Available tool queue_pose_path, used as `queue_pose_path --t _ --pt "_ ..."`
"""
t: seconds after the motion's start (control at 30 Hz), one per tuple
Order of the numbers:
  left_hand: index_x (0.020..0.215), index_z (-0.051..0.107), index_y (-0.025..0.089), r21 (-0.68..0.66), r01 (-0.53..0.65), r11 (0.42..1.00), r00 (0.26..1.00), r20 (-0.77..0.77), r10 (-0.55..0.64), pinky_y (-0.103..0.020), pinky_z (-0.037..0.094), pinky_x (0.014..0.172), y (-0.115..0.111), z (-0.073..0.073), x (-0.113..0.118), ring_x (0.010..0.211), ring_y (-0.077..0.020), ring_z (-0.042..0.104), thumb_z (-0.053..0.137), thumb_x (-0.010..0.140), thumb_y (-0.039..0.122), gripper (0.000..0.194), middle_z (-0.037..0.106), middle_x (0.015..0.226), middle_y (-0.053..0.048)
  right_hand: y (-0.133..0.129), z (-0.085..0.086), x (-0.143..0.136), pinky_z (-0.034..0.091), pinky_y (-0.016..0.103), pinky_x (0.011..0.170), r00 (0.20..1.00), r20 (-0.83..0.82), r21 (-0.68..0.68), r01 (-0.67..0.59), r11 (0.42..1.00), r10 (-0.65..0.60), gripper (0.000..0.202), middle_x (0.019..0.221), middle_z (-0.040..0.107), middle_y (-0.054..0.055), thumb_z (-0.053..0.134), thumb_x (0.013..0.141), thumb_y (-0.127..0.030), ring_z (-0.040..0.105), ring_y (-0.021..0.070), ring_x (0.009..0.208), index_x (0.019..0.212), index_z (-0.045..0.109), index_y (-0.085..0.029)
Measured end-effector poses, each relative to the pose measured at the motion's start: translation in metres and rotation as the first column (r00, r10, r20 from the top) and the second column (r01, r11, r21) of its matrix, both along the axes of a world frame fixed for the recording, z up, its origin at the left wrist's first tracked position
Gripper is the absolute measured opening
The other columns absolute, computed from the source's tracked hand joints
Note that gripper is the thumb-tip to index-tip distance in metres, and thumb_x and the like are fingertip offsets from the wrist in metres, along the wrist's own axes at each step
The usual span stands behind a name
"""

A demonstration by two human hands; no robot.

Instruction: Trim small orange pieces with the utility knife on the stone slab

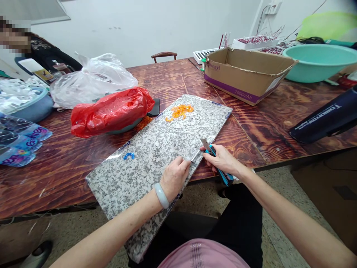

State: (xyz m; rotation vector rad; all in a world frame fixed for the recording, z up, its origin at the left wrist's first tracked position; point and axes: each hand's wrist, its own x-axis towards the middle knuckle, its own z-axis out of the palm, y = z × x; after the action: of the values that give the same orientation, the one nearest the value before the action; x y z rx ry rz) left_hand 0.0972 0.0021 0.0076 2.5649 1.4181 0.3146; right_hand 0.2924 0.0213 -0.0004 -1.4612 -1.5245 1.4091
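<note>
My left hand (pixel 175 178), with a pale bangle on the wrist, is closed over the near edge of a speckled grey stone slab (pixel 147 160). It pinches a thin whitish-silver stick (pixel 196 155), whose other end reaches the fingertips of my right hand (pixel 220 159). That hand is wrapped round a blue and black utility knife (pixel 224 176), its blade out and pointing up and away. On the slab lie a small blue curved piece (pixel 129 156), a cluster of orange translucent pieces (pixel 180 111) and many fine white strands (pixel 202 119).
A red plastic bag (pixel 111 111) over a bowl and a white bag (pixel 95 80) sit left of the slab. Water bottles (pixel 22 141) stand farther left. An open carton (pixel 237 80), a turquoise basin (pixel 312 69) and a dark cylinder (pixel 326 115) are right. Another person (pixel 48 52) is at far left.
</note>
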Motion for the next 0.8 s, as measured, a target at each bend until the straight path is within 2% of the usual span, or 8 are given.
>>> queue_pose_path --t 0.47,0.8 --pt "0.080 0.052 0.016 -0.067 -0.045 0.997 0.992 0.111 0.052 -0.025 0.040 0.066 0.007 0.003 0.000 0.072 -0.0144 0.053 0.039 0.085 0.021 0.015 0.055 0.077 -0.003 -0.003 0.000 -0.001 0.041 0.017 0.035 1.000 0.014 0.043 0.003 0.999 -0.003 0.033 0.055 0.050 -0.005 0.046 0.081 -0.033 0.050 0.0084 0.037 0.110 0.048 -0.018" --pt "0.074 0.053 0.017 -0.117 -0.044 0.992 0.986 0.154 0.062 -0.025 0.039 0.064 0.011 0.007 -0.001 0.068 -0.0134 0.053 0.043 0.082 0.018 0.013 0.056 0.072 -0.002 -0.002 0.005 -0.001 0.039 0.018 0.039 0.993 0.113 0.043 0.010 0.999 -0.014 0.030 0.056 0.050 -0.005 0.043 0.080 -0.033 0.049 0.0087 0.040 0.105 0.047 -0.016"
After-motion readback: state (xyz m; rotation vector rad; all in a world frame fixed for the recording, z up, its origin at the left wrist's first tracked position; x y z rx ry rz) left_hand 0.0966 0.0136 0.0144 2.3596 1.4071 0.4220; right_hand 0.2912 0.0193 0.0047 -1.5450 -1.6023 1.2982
